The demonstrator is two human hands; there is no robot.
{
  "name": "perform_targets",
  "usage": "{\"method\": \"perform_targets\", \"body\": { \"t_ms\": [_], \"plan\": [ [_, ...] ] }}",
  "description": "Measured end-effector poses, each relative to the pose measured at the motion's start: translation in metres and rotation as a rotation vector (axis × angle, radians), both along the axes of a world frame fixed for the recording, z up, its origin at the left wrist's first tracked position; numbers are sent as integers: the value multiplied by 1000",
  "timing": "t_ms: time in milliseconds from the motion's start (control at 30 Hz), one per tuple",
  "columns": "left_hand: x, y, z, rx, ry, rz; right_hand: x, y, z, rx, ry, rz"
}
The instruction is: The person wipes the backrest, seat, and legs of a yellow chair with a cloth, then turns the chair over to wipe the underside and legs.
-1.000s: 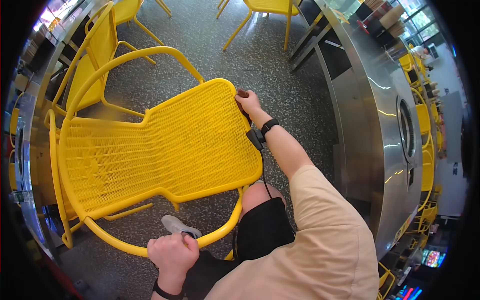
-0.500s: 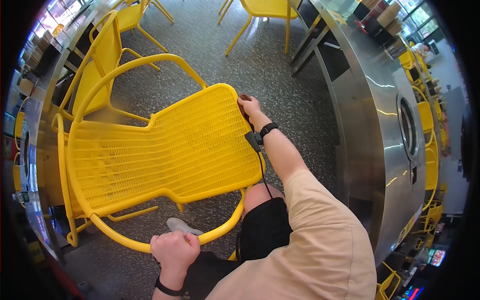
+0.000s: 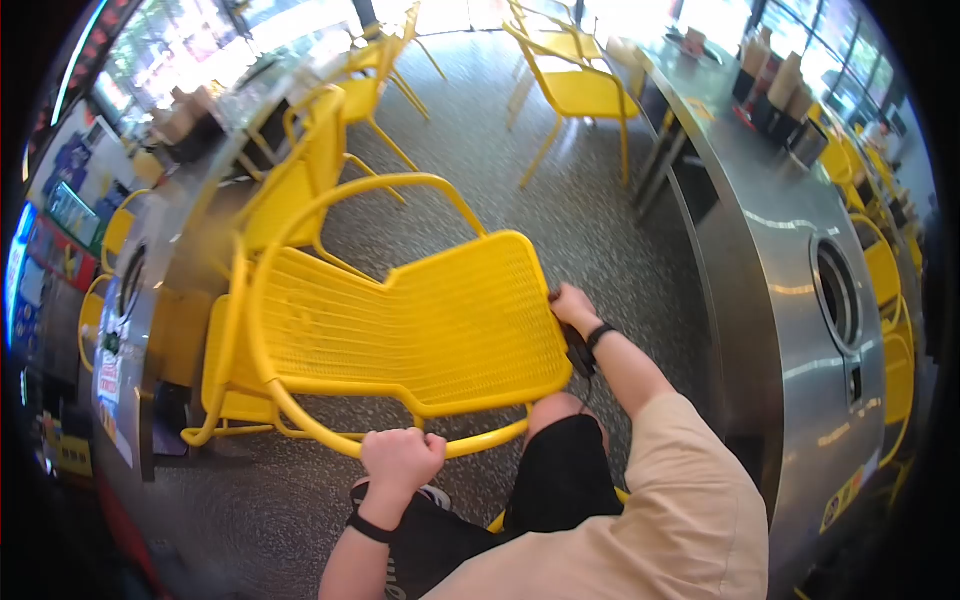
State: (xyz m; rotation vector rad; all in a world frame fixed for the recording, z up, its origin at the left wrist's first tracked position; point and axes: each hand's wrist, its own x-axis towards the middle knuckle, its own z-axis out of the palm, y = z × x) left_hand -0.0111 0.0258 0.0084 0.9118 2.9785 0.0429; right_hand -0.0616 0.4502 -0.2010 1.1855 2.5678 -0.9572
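Observation:
A yellow chair (image 3: 470,330) with a woven seat and tubular arms stands in front of me, its backrest toward the left. My left hand (image 3: 403,460) is closed around the near armrest tube. At the seat's right front edge is my right hand (image 3: 574,304), fingers closed on a dark brown cloth (image 3: 554,296). Only a small bit of the cloth shows between the hand and the seat edge. A black device with a cable (image 3: 580,352) hangs at my right wrist, below a black band.
A steel counter (image 3: 745,260) with a round inset hob runs along my right; another table (image 3: 165,270) stands at left. More yellow chairs (image 3: 300,180) sit beside the left table, with another (image 3: 580,92) farther ahead. Paper-filled holders (image 3: 785,90) top the right counter.
My view has tilted up, so the chair and both hands appear farther right and the windows show ahead. My left hand keeps its hold; the cloth at my right hand is now more hidden.

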Motion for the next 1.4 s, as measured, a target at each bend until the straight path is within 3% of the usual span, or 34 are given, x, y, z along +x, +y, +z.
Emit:
{"method": "perform_targets", "body": {
  "t_ms": [167,300,533,667,767,1000,1067,1400],
  "plan": [
    [2,-6,1,34,-1,-9,33,-10,29,-58,-53,69],
    [7,-10,-3,59,22,14,49,-20,59,-38,144,112],
    [13,-14,-15,138,84,11,67,-90,178,-11,644,142],
    [17,-16,-13,80,53,19,62,-149,213,155,989,454],
    [18,-17,-13,96,68,13,75,-199,240,149,1014,654],
    [23,-22,-14,148,118,6,110,-250,241,42,1075,760],
    [25,-21,-5,64,24,30,122,-253,246,-7,1062,771],
    [24,-20,-4,73,50,22,158,-244,267,80,1177,838]
  ]
}}
